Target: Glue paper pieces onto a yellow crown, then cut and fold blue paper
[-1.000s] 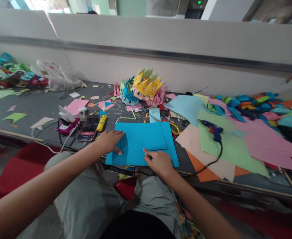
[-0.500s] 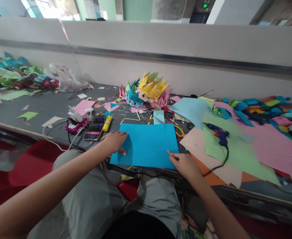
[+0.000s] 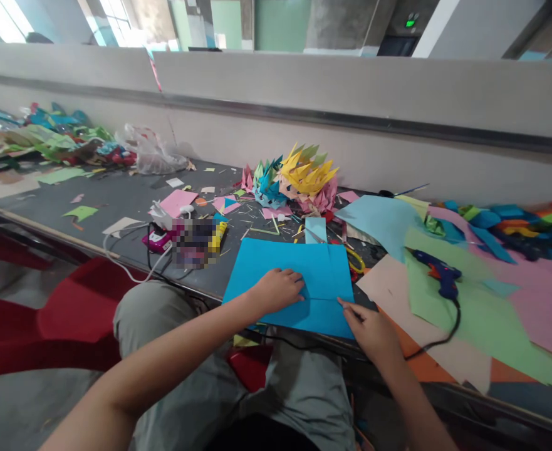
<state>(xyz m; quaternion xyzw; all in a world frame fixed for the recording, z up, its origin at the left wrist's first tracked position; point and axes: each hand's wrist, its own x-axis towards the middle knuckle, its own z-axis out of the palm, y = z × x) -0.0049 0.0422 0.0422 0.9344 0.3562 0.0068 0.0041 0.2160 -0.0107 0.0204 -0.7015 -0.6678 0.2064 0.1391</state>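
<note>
"Paper (image 3: 266,260), blue and wide, lies flat at the near edge of the table (image 3: 130,199). From its middle, I count twelve o'clock toward the wall (image 3: 257,81). How are the hands?"

"The left hand (image 3: 278,290) is loosely open, palm down near the centre, and it grips nothing. The right hand (image 3: 372,329) is at four o'clock, fingers partly bent, tips at a line across the blue surface. Whether they pinch an edge there, I cannot tell"

"How will it behave, in your opinion?"

"I suppose it is light, a little stiff, quick to slide and easy to crease. So I would press the middle with a flat palm and take only the margin, between thumb and finger, at three o'clock"

"And what is around?"

"At two o'clock, scissors (image 3: 362,259) with yellow handle, just beside the side edge. At three, a peach sheet (image 3: 386,286) and, farther, a glue gun (image 3: 440,270) on a green sheet (image 3: 487,326). At ten, a yellow glue stick (image 3: 220,237); at twelve, paper crowns (image 3: 308,174). The scissors and the peach sheet stand most in the way, I think"
</note>
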